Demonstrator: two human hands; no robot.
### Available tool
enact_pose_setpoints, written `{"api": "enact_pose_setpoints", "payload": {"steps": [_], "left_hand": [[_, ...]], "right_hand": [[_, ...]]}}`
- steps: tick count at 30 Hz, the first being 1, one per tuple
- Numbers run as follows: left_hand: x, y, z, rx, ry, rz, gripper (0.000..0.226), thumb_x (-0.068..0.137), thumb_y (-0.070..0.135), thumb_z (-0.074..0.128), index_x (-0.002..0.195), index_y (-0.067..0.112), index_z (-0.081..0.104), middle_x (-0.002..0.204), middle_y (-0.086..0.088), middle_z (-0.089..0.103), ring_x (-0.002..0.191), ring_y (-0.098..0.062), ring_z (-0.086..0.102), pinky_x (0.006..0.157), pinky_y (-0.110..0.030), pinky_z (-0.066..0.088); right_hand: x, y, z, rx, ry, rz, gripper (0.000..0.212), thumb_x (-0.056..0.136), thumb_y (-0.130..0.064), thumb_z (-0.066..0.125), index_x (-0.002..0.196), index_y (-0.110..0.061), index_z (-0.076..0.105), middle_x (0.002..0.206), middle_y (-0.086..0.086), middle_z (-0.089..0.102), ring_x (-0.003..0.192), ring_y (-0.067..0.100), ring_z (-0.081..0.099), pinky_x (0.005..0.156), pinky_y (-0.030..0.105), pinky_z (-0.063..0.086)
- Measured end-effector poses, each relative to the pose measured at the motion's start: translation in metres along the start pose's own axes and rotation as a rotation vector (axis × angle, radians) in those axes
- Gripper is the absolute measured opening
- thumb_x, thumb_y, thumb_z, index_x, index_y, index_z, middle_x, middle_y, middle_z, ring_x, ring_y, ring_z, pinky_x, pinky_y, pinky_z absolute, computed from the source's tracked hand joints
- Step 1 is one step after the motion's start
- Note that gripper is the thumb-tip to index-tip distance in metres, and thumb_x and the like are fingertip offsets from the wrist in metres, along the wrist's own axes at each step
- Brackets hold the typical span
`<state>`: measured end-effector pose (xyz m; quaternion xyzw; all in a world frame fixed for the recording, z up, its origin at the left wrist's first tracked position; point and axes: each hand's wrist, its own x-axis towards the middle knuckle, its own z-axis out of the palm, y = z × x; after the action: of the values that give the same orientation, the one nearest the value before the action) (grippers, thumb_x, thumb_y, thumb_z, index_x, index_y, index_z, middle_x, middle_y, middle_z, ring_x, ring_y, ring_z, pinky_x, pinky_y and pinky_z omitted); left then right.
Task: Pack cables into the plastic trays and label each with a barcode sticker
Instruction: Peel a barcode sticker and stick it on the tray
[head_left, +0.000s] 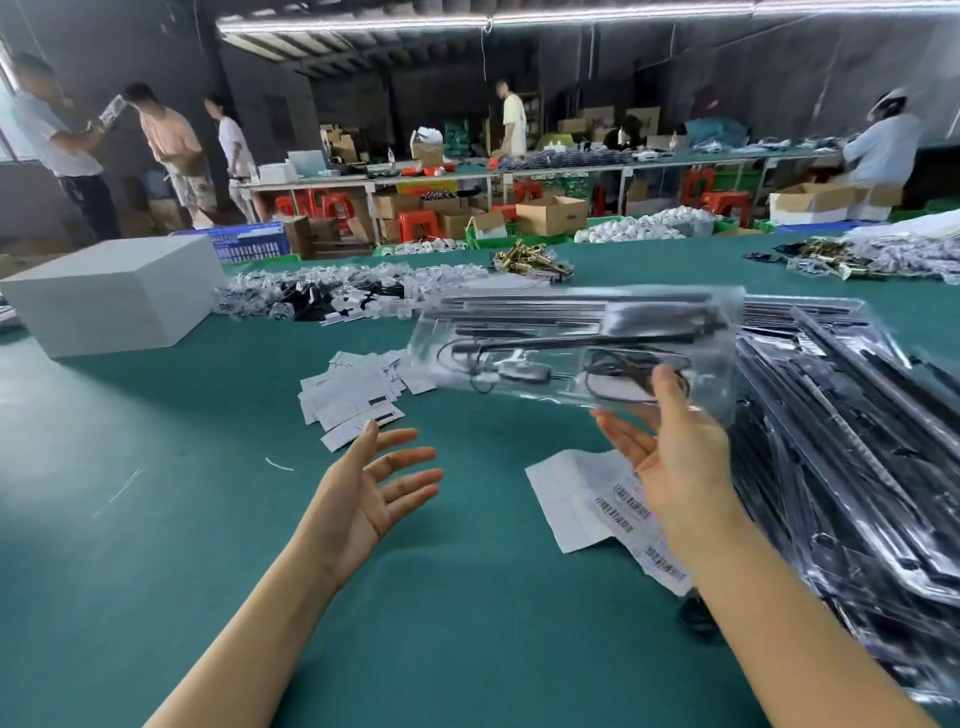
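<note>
- Right hand (675, 447) holds tray (576, 348) by its near edge, lifted above worktop (156, 467), beside the right-edge stack (841, 441).
- Tray's long axis runs left-right.
- Left hand (374, 488) spread, empty, below tray's left end; nearer the stickers (353, 389).

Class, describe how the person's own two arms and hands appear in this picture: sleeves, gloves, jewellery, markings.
Both forearms are bare up to the frame's edge; no sleeve shows. The left hand and right hand wear no gloves. No ring, watch or bracelet is visible. Fingernails look short and unpainted, though blur limits detail.
</note>
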<state>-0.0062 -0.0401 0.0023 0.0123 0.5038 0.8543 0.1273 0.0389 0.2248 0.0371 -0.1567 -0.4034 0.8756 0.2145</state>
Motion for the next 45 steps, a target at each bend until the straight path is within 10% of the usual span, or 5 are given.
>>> {"api": "enact_pose_setpoints", "payload": {"steps": [13,21,29,39,45], "left_hand": [[0.002,0.015,-0.011,-0.257,0.090,0.097,0.074,0.075,0.059,0.060,0.126,0.008,0.044,0.117,-0.028,0.063,0.104,-0.043,0.065,0.081,-0.048,0.057],[0.004,0.015,-0.021,-0.025,0.257,0.095,0.017,0.092,0.006,0.057,0.099,-0.008,0.053,0.078,-0.022,0.071,0.072,-0.034,0.072,0.058,-0.030,0.059],[0.008,0.004,-0.019,0.111,0.334,0.065,0.019,0.101,0.005,0.044,0.110,-0.011,0.048,0.098,-0.031,0.063,0.072,-0.031,0.072,0.058,-0.028,0.059],[0.009,0.005,-0.024,0.394,0.381,0.048,0.019,0.099,0.004,0.046,0.087,-0.008,0.054,0.080,-0.021,0.064,0.062,-0.021,0.070,0.061,-0.022,0.059],[0.008,0.011,-0.031,0.440,0.404,0.003,0.018,0.099,0.005,0.048,0.090,-0.010,0.055,0.074,-0.018,0.062,0.058,-0.022,0.070,0.059,-0.024,0.059]], "right_hand": [[0.011,-0.013,-0.008,-0.108,-0.020,0.346,0.025,0.083,-0.029,0.070,0.083,-0.011,0.053,0.071,0.017,0.072,0.061,0.023,0.072,0.036,0.018,0.048],[0.013,-0.007,-0.014,-0.289,0.084,0.403,0.035,0.081,-0.026,0.074,0.107,-0.007,0.060,0.079,0.021,0.073,0.056,0.025,0.070,0.031,0.018,0.042],[0.011,-0.007,-0.013,-0.277,0.204,0.478,0.031,0.094,-0.019,0.058,0.119,-0.004,0.051,0.106,0.022,0.063,0.081,0.032,0.066,0.046,0.029,0.050],[0.006,-0.011,-0.015,-1.753,0.162,-0.476,0.051,0.095,-0.035,0.049,0.051,-0.011,0.039,0.048,0.006,0.045,0.046,0.023,0.045,0.047,0.024,0.028],[0.009,0.020,-0.010,-1.769,-0.237,-0.599,0.038,0.101,-0.038,0.039,0.124,-0.015,0.059,0.118,0.006,0.059,0.109,0.023,0.055,0.085,0.037,0.049]]}}
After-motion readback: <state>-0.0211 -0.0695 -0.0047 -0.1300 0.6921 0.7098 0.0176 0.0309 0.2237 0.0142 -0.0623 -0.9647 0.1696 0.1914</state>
